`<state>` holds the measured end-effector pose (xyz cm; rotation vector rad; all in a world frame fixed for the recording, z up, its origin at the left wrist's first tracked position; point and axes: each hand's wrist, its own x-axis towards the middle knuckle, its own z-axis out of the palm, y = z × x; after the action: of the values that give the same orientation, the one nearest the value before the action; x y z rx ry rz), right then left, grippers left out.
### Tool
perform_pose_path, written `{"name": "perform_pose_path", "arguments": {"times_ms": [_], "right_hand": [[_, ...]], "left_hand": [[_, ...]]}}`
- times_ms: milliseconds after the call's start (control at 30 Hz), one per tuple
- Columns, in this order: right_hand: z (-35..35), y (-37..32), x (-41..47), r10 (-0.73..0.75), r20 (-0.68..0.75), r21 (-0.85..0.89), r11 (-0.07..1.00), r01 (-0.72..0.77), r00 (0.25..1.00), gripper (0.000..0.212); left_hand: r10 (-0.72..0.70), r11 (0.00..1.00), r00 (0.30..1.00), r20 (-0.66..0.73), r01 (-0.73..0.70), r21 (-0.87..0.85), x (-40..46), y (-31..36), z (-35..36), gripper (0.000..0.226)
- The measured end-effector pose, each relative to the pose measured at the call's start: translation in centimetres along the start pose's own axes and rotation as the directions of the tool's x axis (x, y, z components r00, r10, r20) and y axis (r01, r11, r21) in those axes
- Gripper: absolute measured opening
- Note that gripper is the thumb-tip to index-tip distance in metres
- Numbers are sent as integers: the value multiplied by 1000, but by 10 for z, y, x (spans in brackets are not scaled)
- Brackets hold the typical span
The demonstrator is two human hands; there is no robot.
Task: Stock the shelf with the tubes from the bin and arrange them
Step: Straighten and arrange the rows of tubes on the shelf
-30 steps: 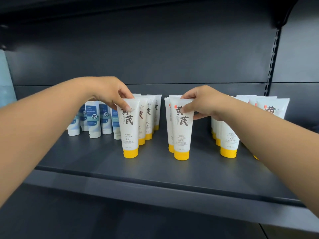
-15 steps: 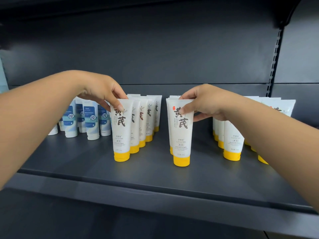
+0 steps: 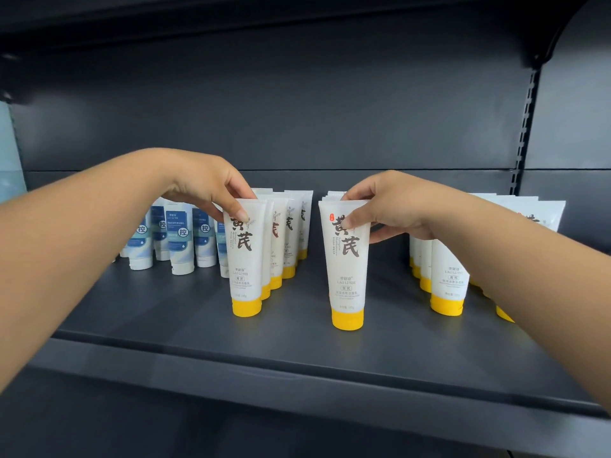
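White tubes with yellow caps stand cap-down in rows on the dark grey shelf [image 3: 297, 355]. My left hand [image 3: 211, 183] pinches the top of the front tube of the left row [image 3: 246, 259]. My right hand [image 3: 386, 206] pinches the top of the front tube of the middle row [image 3: 347, 269], thumb on its face. A third row of the same tubes [image 3: 448, 282] stands at the right, partly hidden behind my right forearm. The bin is out of view.
Several blue-and-white tubes [image 3: 180, 239] stand cap-down at the left of the shelf, behind my left arm. The shelf's back panel and a slotted upright [image 3: 524, 127] rise behind. Bare shelf lies in front of the rows up to the front lip.
Both hands stay pinched on the same front tubes. The two tubes have come slightly forward on the shelf, and the view has shifted a little to the left.
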<state>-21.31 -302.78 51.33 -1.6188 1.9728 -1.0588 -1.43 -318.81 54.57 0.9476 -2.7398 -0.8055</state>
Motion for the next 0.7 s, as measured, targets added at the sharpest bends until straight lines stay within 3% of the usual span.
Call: {"name": "perform_pose_path", "arguments": {"times_ms": [67, 267, 400, 467, 500, 600, 700], "right_hand": [[0, -1, -1, 1, -2, -8, 1000, -1, 1000, 17], [0, -1, -2, 2, -5, -5, 1000, -2, 1000, 16], [3, -3, -4, 1, -20, -37, 999, -2, 1000, 14], [3, -5, -5, -20, -38, -56, 998, 18, 999, 12], [3, -5, -6, -36, -49, -65, 997, 33, 998, 12], [0, -6, -8, -74, -103, -113, 992, 62, 992, 13], [-10, -3, -12, -100, -191, -163, 984, 69, 977, 12]], "left_hand": [[15, 999, 1000, -2, -15, -29, 1, -3, -1, 76], [52, 998, 998, 23, -51, -34, -2, 4, 1, 69], [1, 998, 1000, -5, 0, 64, -2, 9, 4, 26], [-21, 995, 999, -41, 25, 92, -4, 12, 3, 16], [-33, 995, 998, -48, 38, 90, -6, 13, 3, 17], [-16, 995, 996, -93, 25, 100, -12, 17, 0, 68], [65, 996, 980, -190, -53, 65, -18, 26, 3, 53]]}}
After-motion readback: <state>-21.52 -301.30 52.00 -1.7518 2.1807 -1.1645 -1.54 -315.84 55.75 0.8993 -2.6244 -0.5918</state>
